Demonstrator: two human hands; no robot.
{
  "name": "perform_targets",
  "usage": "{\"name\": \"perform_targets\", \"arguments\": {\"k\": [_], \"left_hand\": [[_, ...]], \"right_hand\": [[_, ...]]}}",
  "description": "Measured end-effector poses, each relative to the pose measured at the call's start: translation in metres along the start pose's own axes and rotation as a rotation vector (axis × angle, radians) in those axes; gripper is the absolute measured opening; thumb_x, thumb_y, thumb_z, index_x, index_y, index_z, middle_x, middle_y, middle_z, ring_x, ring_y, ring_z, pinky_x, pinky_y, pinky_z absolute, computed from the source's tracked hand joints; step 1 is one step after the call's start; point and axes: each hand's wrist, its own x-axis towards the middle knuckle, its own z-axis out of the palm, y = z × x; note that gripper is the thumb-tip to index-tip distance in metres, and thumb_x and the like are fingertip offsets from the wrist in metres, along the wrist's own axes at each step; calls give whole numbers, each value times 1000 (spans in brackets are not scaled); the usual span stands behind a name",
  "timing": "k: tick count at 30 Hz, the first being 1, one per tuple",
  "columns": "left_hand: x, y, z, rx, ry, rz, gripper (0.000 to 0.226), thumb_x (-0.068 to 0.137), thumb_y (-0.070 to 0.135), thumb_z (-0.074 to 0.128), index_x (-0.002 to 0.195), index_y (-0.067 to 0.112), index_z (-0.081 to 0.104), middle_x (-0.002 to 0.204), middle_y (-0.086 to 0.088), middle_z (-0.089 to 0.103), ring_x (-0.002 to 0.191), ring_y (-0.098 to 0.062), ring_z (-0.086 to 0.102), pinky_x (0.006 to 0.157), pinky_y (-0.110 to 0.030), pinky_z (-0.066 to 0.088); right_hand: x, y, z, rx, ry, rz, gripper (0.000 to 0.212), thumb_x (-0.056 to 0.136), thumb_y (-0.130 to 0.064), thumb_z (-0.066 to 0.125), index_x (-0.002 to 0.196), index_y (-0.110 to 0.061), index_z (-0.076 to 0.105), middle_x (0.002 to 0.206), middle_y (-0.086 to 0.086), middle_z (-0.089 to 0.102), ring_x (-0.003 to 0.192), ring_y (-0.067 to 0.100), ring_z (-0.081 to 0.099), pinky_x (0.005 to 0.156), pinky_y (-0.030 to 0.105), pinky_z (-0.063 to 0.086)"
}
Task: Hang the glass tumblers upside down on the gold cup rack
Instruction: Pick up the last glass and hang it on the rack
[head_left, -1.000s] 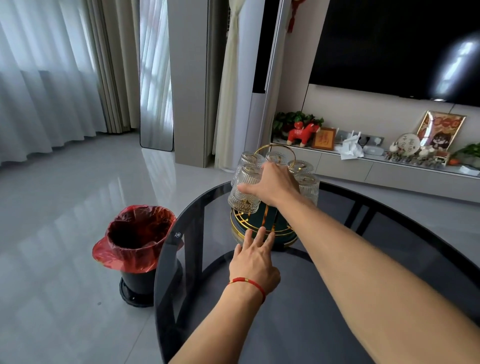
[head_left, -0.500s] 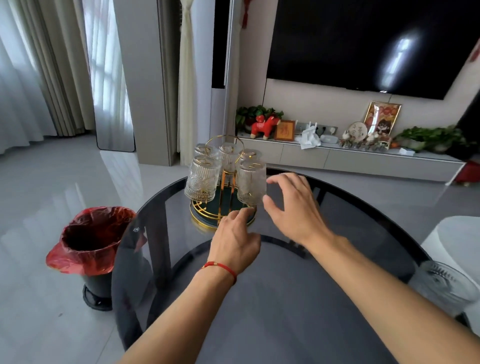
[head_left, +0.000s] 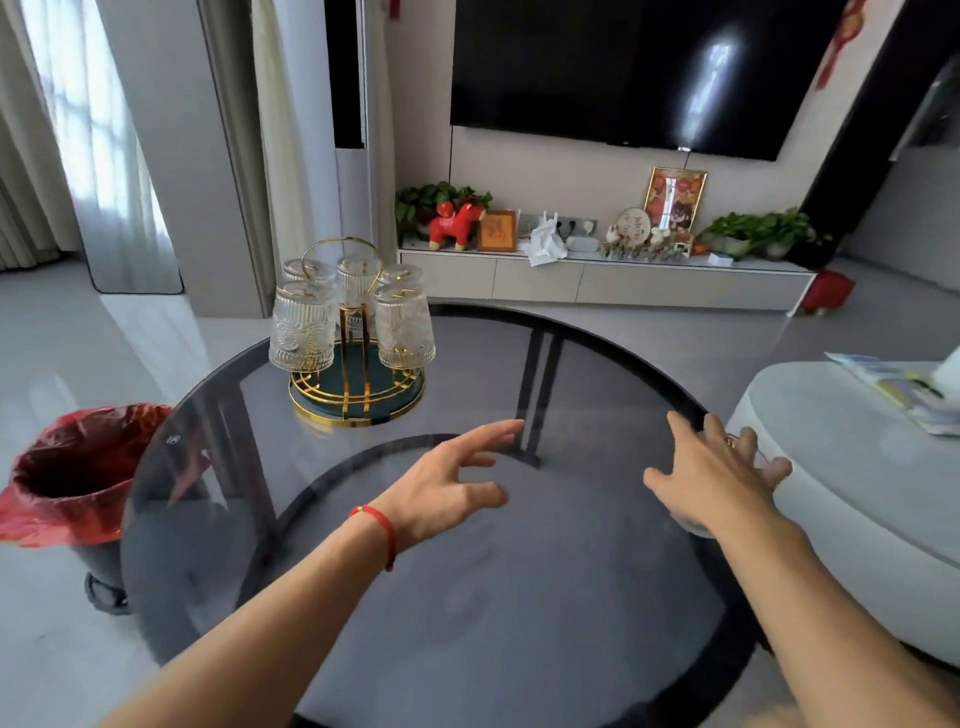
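Note:
The gold cup rack (head_left: 357, 408) with a green base stands at the far left of the round dark glass table (head_left: 467, 623). Several ribbed glass tumblers (head_left: 302, 332) hang upside down on its arms. My left hand (head_left: 447, 488), with a red string at the wrist, hovers over the table's middle, fingers spread and holding nothing. My right hand (head_left: 717, 478) is at the table's right edge with its fingers splayed over one more glass tumbler (head_left: 761, 457), which is mostly hidden beneath it; only slivers of glass show.
A bin lined with a red bag (head_left: 78, 467) stands on the floor to the left of the table. A white rounded seat (head_left: 857, 467) with papers on it touches the table's right side. A TV cabinet (head_left: 597, 280) with ornaments runs along the back wall.
Both hands have drawn away from the rack. The left one came back to mid-table; the right one swung right onto the tumbler at the table's edge. My view has turned right.

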Motion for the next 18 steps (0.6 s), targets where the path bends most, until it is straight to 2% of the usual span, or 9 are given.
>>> {"name": "perform_targets", "arguments": {"k": [2, 4, 8, 10, 14, 16, 18], "left_hand": [[0, 1, 5, 1, 1, -11, 78, 77, 26, 64, 147, 51, 40, 147, 16, 52, 132, -10, 49, 105, -37, 45], [0, -1, 8, -5, -3, -27, 75, 80, 24, 65, 146, 50, 41, 145, 16, 53, 130, -10, 50, 99, -32, 44], [0, -6, 12, -3, 3, -57, 64, 90, 19, 65, 144, 46, 46, 140, 13, 56, 124, -11, 56, 94, -29, 49], [2, -7, 13, -10, 26, -79, 56, 92, 17, 64, 142, 40, 51, 137, 8, 59, 119, -12, 62, 94, -31, 54], [8, -2, 19, -80, 74, -177, 39, 98, 24, 61, 136, 27, 56, 126, -2, 65, 106, -16, 68, 86, -29, 61], [9, 2, 24, -217, 81, -266, 44, 97, 37, 62, 137, 19, 55, 125, -10, 65, 102, -23, 70, 85, -33, 63], [10, 9, 26, -464, 72, -354, 50, 94, 48, 63, 133, 16, 56, 125, -19, 64, 102, -32, 72, 85, -41, 63]], "right_hand": [[4, 10, -2, 125, -11, 70, 75, 90, -51, 60, 155, -29, 29, 150, 11, 38, 137, 42, 32, 89, 51, 33], [7, 18, -1, 244, -20, 94, 72, 92, -45, 65, 153, -23, 35, 146, 15, 40, 131, 45, 36, 84, 49, 38], [-1, 18, -3, 365, 60, 3, 70, 83, -40, 76, 146, -23, 51, 139, 15, 49, 126, 43, 47, 90, 46, 48], [-10, 9, -4, 481, 77, -102, 66, 75, -43, 81, 136, -30, 58, 133, 8, 55, 122, 34, 55, 93, 43, 51], [-25, -15, -4, 945, 11, -225, 49, 70, -44, 87, 114, -38, 65, 115, -11, 63, 103, 8, 62, 74, 28, 49], [-28, -30, -4, 1203, -82, -243, 45, 75, -40, 89, 114, -35, 67, 118, -8, 67, 106, 10, 66, 82, 31, 55], [-32, -46, -3, 1447, -175, -228, 44, 81, -32, 87, 118, -23, 66, 122, 7, 72, 105, 19, 72, 92, 43, 59]]}}
